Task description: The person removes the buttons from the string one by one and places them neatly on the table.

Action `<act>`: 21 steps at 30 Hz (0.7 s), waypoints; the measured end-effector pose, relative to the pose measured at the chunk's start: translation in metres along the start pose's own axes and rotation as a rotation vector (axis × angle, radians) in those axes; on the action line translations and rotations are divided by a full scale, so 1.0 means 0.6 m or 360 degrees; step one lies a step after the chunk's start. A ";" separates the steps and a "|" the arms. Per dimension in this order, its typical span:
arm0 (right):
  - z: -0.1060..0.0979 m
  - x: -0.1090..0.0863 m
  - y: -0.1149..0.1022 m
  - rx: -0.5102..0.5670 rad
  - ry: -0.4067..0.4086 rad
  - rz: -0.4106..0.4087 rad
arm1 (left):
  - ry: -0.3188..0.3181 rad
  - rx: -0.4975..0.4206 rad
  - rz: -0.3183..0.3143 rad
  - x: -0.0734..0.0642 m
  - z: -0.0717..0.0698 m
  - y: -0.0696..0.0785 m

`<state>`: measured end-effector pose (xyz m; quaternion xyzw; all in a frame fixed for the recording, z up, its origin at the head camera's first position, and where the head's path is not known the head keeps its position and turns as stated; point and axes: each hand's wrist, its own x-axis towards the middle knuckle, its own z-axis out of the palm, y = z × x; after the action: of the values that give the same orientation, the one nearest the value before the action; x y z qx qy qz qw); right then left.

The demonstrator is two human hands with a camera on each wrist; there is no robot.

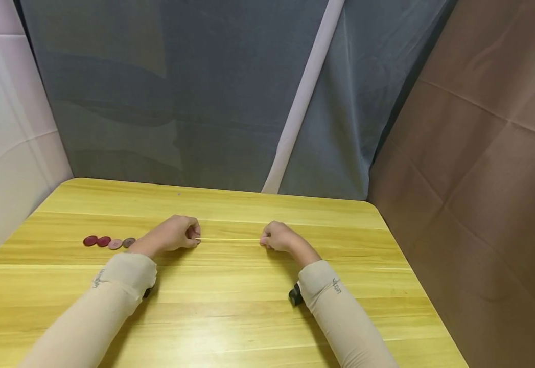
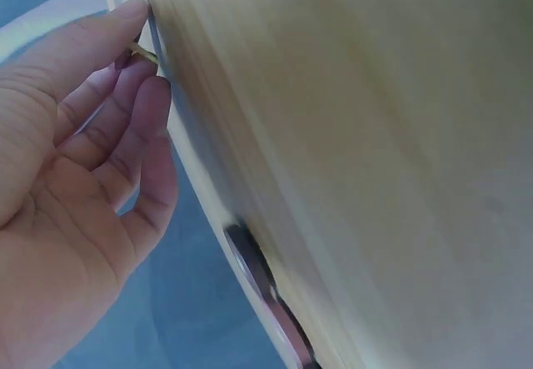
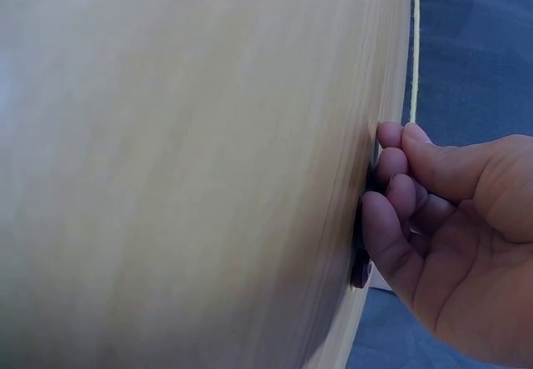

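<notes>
Yellow thin string (image 1: 230, 239), pulled near straight between the fingers of both hands. Left hand (image 1: 172, 233): thumb and fingertips pinched together on one end, remaining fingers loosely bent. Right hand (image 1: 282, 237): thumb tip pressed to the forefinger on the other end, the rest curled in beneath.

Handling, by judgement: next to no weight, soft, limp once slack; unlikely to break, but narrow enough to slip from a loose pinch. Best hold is a fingertip pinch close to each end, tension light. Whether it stretches, can't say.

Outward from the left fingers, back past the wrist, a row on the yellow wood-grain surface (image 1: 226, 312): grey-brown round disc (image 1: 129, 243) nearest, then a dusty-pink round disc (image 1: 115, 244) with small button-like holes, then two dark-red round discs (image 1: 103, 241) farthest out.

Hard to make out: string ends, covered by the fingers; any short tail past either pinch. Left forearm could mask further discs. Just behind the right fingers, in the right wrist view, a dark object (image 3: 360, 271), mostly covered, kind unclear. Left wrist view blurred; its disc row cut off at the lower edge.
</notes>
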<state>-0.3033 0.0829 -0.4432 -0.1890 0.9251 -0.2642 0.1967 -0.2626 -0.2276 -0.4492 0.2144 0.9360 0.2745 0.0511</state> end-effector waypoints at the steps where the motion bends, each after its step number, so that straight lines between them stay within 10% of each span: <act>1: 0.000 0.000 0.000 -0.0002 0.0000 -0.0001 | 0.0003 0.0000 -0.0005 -0.003 -0.002 -0.003; 21: 0.001 -0.002 0.003 -0.0007 0.0015 -0.0015 | -0.0020 0.0078 -0.0082 -0.052 -0.035 -0.047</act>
<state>-0.3027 0.0844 -0.4442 -0.1924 0.9258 -0.2639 0.1906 -0.2497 -0.2727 -0.4472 0.1931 0.9472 0.2490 0.0586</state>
